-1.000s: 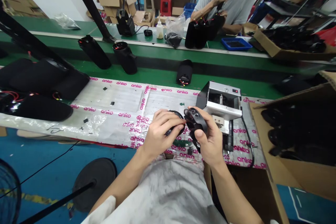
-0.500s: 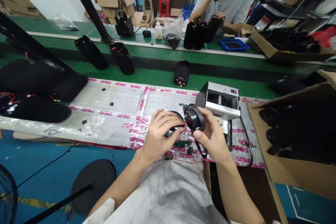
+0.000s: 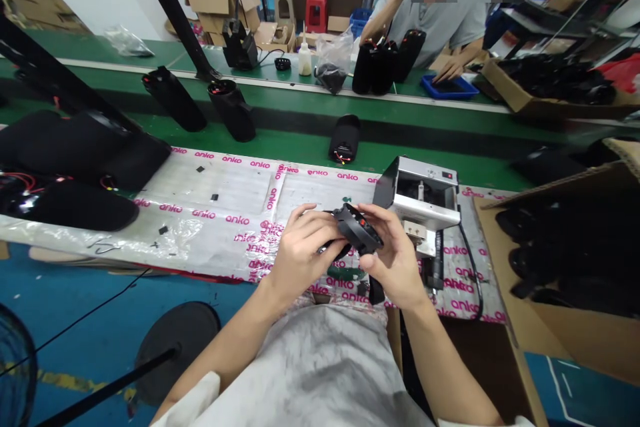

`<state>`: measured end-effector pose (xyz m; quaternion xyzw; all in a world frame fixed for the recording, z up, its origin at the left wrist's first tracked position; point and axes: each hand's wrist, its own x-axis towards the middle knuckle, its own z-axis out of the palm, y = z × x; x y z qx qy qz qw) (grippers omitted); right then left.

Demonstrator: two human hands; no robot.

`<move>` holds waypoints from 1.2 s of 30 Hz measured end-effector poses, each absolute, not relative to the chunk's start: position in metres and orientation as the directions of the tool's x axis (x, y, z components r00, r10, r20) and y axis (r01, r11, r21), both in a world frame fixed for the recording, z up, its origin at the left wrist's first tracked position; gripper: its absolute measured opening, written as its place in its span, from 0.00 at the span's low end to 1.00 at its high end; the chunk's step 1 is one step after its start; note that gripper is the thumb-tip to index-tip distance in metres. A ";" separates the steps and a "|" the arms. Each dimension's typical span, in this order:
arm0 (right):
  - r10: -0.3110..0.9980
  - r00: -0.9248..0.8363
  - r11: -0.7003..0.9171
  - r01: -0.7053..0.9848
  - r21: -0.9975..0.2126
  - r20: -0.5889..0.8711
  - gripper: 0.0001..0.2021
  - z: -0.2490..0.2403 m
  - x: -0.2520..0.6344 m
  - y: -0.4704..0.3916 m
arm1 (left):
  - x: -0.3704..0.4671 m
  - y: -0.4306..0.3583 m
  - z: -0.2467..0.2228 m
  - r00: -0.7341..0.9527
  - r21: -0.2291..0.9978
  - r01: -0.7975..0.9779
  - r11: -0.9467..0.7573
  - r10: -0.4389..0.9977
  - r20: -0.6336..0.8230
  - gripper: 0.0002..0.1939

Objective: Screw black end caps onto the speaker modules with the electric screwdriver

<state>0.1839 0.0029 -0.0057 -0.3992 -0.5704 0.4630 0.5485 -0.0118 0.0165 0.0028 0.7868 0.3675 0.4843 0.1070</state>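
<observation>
My right hand point(image 3: 397, 257) grips a round black plastic end cap point(image 3: 356, 232) by its side, tilted so that its inner side with a small red part shows. A short black strap point(image 3: 376, 290) hangs from the cap below my fingers. My left hand point(image 3: 306, 245) is closed round a dark piece point(image 3: 344, 252), mostly hidden behind my fingers and held right against the cap. Both hands are above the tape-covered work board point(image 3: 240, 187). Just beyond my right hand stands a silver and black bench device point(image 3: 430, 197) with a red switch.
Black cylindrical housings point(image 3: 345, 139) with wire ends stand on the green bench point(image 3: 290, 130). More dark housings point(image 3: 75, 203) lie at left. A cardboard box point(image 3: 575, 333) of black parts is at right. Across the bench, a co-worker's hand point(image 3: 453, 68) reaches into a blue tray point(image 3: 467, 90).
My right hand has turned the cap so its inner side now shows, and the left-hand piece is more covered. Opposite, the co-worker's hand moved from the black housings to the blue tray.
</observation>
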 end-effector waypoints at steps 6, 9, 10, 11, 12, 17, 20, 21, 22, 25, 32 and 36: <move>0.962 0.151 0.241 -0.082 -0.967 0.227 0.27 -0.035 0.166 -0.010 | -0.015 0.019 0.003 0.253 0.640 0.381 -0.667 0.741 0.622 0.04; 0.952 0.191 0.253 -0.051 -0.966 0.239 0.31 -0.048 0.158 -0.020 | -0.009 0.017 0.001 0.179 0.669 0.394 -0.630 0.767 0.617 0.07; 0.946 0.203 0.266 -0.039 -0.963 0.253 0.32 -0.050 0.155 -0.022 | -0.007 0.015 0.001 0.149 0.678 0.404 -0.615 0.775 0.614 0.08; 0.938 0.213 0.285 -0.030 -0.958 0.273 0.32 -0.050 0.153 -0.024 | -0.003 0.014 0.000 0.118 0.682 0.420 -0.599 0.781 0.613 0.08; 0.930 0.218 0.307 -0.025 -0.951 0.294 0.33 -0.049 0.151 -0.024 | 0.000 0.012 0.000 0.092 0.680 0.441 -0.586 0.783 0.615 0.09; 0.902 0.203 0.392 -0.011 -0.920 0.382 0.31 -0.038 0.145 -0.020 | 0.001 0.008 0.001 0.140 0.607 0.487 -0.628 0.742 0.656 0.10; 0.910 0.199 0.372 -0.008 -0.928 0.363 0.30 -0.039 0.147 -0.017 | -0.010 0.009 0.002 0.235 0.595 0.428 -0.680 0.719 0.654 0.07; 0.916 0.196 0.359 -0.010 -0.933 0.350 0.30 -0.042 0.149 -0.017 | -0.013 0.011 0.003 0.249 0.608 0.410 -0.680 0.725 0.643 0.06; 0.922 0.190 0.345 -0.013 -0.938 0.337 0.30 -0.045 0.151 -0.017 | -0.016 0.012 0.003 0.254 0.627 0.395 -0.672 0.735 0.628 0.05; 0.936 0.166 0.320 -0.033 -0.947 0.311 0.30 -0.054 0.158 -0.019 | -0.020 0.016 0.005 0.234 0.678 0.361 -0.640 0.767 0.598 0.07; 0.932 0.078 0.359 -0.059 -0.932 0.354 0.29 -0.043 0.157 -0.019 | -0.011 0.021 0.006 0.201 0.740 0.340 -0.580 0.814 0.545 0.10; 0.885 0.069 0.460 0.005 -0.888 0.460 0.29 -0.035 0.147 -0.020 | -0.011 0.017 -0.002 0.110 0.682 0.451 -0.576 0.794 0.598 0.09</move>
